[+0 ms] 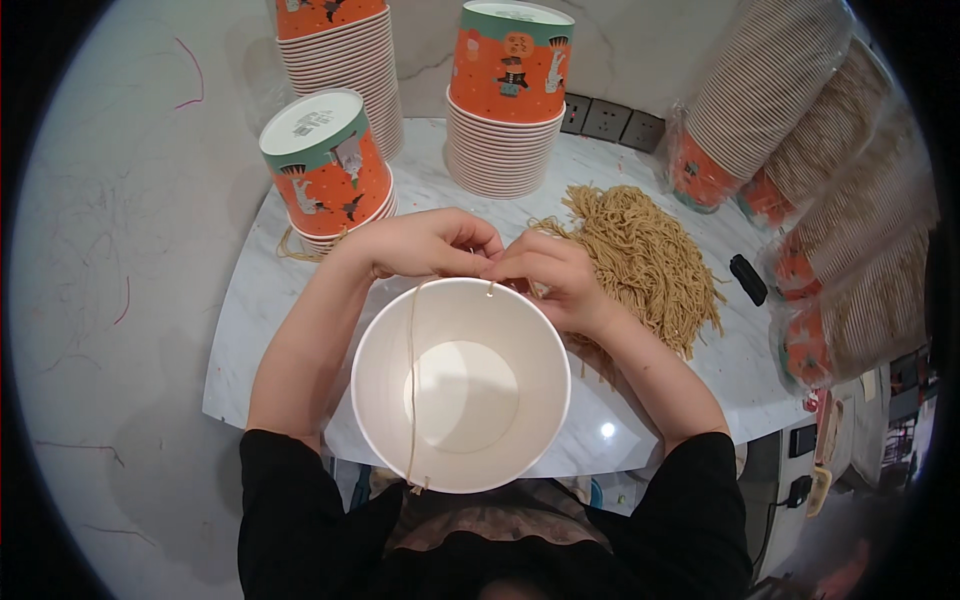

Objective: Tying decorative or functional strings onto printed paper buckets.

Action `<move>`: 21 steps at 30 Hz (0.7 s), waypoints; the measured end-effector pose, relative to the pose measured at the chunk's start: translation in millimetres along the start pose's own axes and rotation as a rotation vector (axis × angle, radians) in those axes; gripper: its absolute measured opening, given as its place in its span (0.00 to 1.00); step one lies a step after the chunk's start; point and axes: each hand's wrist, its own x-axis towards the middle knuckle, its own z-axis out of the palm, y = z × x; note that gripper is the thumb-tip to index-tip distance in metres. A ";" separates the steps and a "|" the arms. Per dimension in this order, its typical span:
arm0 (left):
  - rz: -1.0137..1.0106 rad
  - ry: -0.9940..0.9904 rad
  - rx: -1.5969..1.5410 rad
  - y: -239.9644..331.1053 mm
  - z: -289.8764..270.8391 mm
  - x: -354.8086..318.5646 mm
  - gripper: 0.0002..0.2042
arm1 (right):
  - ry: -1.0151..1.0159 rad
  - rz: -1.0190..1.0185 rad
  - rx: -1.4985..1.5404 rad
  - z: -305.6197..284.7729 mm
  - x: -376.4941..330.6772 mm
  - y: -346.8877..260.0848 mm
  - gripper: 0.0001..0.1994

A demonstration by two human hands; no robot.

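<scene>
A white-lined paper bucket (pixel 462 440) stands in front of me with its mouth up. One tan cord (pixel 411 370) runs across its mouth on the left, from the far rim to a knotted end at the near rim. Just inside the far rim, a short bit of cord shows at a hole. Beyond that rim, my left hand (pixel 445 243) and my right hand (pixel 555 275) meet with fingertips pinched together, closed on cord that is mostly hidden. Right of the bucket lies a heap of loose tan cords (pixel 645 260).
An upside-down orange bucket stack (pixel 335 190) stands at the left, with taller stacks (pixel 505 120) behind. Plastic-wrapped bucket stacks (pixel 770 90) lean along the right. A black object (pixel 747 279) lies near the cords. Wall sockets (pixel 606 120) line the back of the marbled table (pixel 270 330).
</scene>
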 end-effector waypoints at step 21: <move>-0.027 -0.070 -0.151 -6.5 -12.2 -0.2 0.09 | 0.033 0.042 0.131 1.9 -1.2 4.8 0.08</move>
